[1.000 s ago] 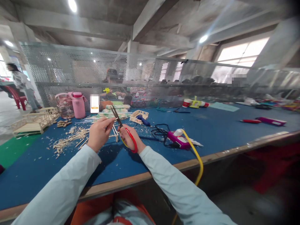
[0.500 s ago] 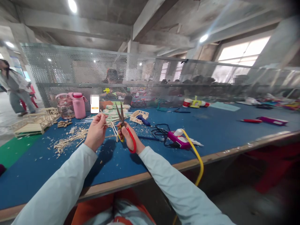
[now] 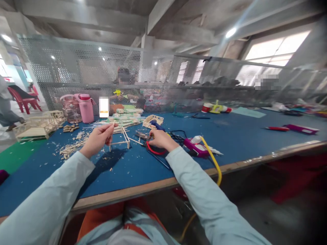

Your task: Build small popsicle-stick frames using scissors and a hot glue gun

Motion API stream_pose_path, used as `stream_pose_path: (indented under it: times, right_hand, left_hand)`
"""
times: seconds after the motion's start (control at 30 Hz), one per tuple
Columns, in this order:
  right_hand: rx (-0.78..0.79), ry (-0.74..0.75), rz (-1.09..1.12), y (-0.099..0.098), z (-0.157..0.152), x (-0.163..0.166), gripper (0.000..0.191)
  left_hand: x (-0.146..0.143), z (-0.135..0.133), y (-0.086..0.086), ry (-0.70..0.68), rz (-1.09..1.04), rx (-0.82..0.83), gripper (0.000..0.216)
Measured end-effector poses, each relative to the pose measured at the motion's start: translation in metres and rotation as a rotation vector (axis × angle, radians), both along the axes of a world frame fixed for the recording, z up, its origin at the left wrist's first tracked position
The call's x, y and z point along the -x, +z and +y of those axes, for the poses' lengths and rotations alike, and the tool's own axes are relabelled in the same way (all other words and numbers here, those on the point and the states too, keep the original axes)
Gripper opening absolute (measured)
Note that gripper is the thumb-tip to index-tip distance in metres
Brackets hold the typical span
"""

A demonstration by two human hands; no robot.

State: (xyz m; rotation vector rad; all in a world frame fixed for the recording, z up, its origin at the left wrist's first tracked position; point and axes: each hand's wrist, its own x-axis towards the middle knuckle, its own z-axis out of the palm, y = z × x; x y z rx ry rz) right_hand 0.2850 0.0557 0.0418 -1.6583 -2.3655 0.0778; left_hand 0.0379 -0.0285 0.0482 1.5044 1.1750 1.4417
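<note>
While the left hand sits at 9 o'clock from the stick frame, the right hand is at 3 o'clock (dial centred on frame, 12 = away from wearer). Left: thumb and fingers pinched on a pale stick bit, too small to tell more. Right: fingers on the red-handled scissors; cannot tell whether it grips them or only rests there. Blades point to 9, toward the frame, low over the blue tabletop; contact with it unclear. Frame stands upright on the table between the hands, a leg at each near corner, nearer the left hand. Loose thin stick just beside it at 3.

Around: stick bundles at 12; small stick tray at 2, blue tool touching or overlapping it; purple power strip at 3, yellow cable running off it. Scrap pile at 9, past the left hand. Peanuts, pink bottle at 10. Lit phone-like screen at 11. Perforated partition behind at 12, person beyond it.
</note>
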Motion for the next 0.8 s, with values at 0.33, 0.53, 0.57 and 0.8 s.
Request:
stream_pose_path:
  times: [0.33,0.53,0.57,0.8]
  right_hand:
    - [-0.345,0.569,-0.077,0.002,-0.052,0.043,0.029]
    - [-0.349,0.737,-0.203,-0.016,-0.066,0.07,0.021]
    - [-0.343,0.715,-0.21,-0.017,-0.063,0.07,0.021]
    - [-0.3,0.508,-0.309,-0.022,-0.056,0.074,0.031]
  left_hand:
    - [0.005,-0.031,-0.039,-0.02,0.687,-0.049,0.037]
    - [-0.003,-0.033,-0.042,-0.014,0.671,-0.082,0.032]
    - [-0.001,-0.032,-0.04,0.057,0.684,-0.093,0.029]
    - [0.03,-0.016,-0.035,0.456,0.761,0.093,0.03]
